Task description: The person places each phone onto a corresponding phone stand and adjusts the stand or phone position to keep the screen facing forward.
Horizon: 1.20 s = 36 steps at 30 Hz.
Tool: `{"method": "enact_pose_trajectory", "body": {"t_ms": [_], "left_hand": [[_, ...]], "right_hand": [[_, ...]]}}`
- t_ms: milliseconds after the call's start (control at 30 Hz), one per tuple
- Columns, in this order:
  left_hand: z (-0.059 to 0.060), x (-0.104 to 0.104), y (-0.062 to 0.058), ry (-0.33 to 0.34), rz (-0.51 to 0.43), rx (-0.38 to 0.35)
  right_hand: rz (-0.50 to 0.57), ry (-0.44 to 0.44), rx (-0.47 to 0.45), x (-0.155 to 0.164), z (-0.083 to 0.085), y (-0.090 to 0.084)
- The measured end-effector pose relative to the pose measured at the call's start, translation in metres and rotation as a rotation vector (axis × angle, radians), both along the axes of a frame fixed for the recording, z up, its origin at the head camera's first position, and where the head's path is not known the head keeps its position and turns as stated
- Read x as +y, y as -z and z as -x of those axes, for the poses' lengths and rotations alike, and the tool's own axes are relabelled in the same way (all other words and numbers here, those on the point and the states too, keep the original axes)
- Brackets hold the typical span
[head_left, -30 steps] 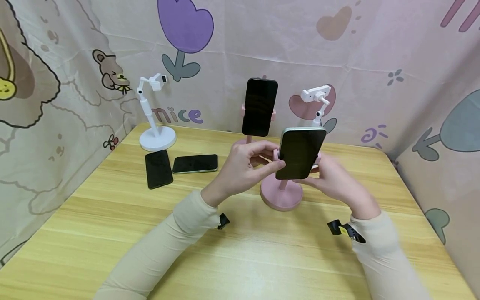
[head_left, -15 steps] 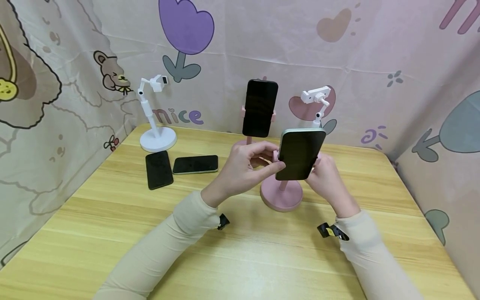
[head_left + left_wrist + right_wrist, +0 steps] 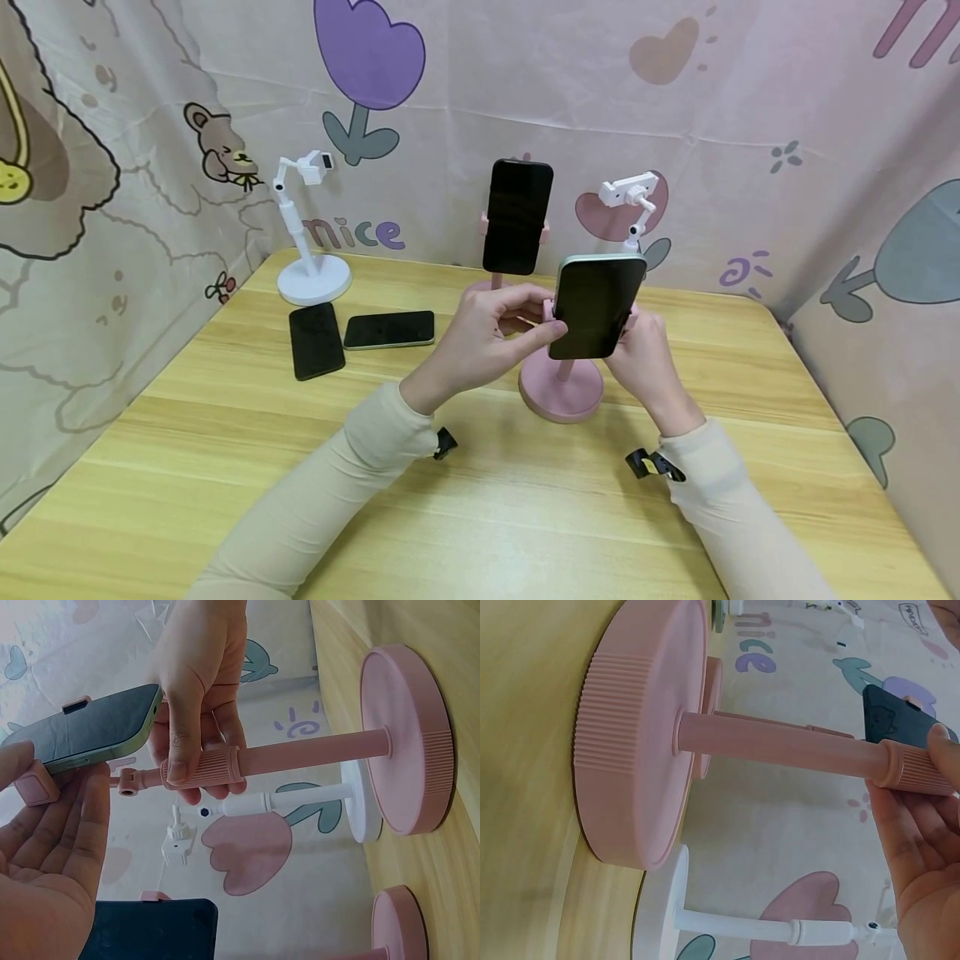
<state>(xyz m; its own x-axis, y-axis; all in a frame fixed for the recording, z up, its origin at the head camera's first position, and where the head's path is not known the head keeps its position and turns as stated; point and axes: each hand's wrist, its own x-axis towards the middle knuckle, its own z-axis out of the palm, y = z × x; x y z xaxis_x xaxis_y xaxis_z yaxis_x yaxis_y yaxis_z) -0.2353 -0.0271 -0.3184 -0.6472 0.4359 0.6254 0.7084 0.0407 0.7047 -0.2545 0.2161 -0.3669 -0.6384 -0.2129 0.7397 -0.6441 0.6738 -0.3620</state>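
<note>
Left hand (image 3: 480,342): thumb in front at the phone's edge, fingers behind, pinching one side of the pink clamp (image 3: 36,785); to my eye, a careless outward pull there could spread the clamp and let the phone slip.
Right hand (image 3: 648,367): wrapped on the ribbed collar (image 3: 210,769) of the pole, thumb pressed along it; if that collar loosens the pole, too much turning might let the upper part drop or swing round.
Phone (image 3: 597,308): held in the clamp atop the front pink stand, screen toward the person, leaning back; uneven pushing by the two hands could skew it.
Pink base (image 3: 561,402): flat on the table (image 3: 487,517); a sideways shove up high could tip it, I'd judge.
Rear phone (image 3: 517,217): upright in its own pink stand just behind; a backward slip of the left hand might knock it.
Right sleeve (image 3: 712,479): farther in than a second ago, when that hand was blurred and wider out, its thumb stretched below the phone; now the hand is tucked behind the phone's right edge.
Left sleeve (image 3: 330,492): practically unchanged, as is the phone's lean.
Two phones lying at left (image 3: 317,340): same places as before.
</note>
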Motion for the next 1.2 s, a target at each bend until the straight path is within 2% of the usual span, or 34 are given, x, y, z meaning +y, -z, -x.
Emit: {"method": "enact_pose_trajectory", "body": {"t_ms": [367, 667, 1200], "left_hand": [[0.000, 0.000, 0.001, 0.000, 0.009, -0.001], [0.000, -0.003, -0.002, -0.012, 0.036, -0.004], [-0.001, -0.003, -0.002, -0.015, 0.075, 0.005]], "right_hand": [[-0.008, -0.012, 0.084, 0.004, 0.001, 0.003], [0.000, -0.039, 0.079, 0.011, -0.001, 0.002], [0.023, 0.072, 0.104, 0.059, -0.010, 0.001]]}}
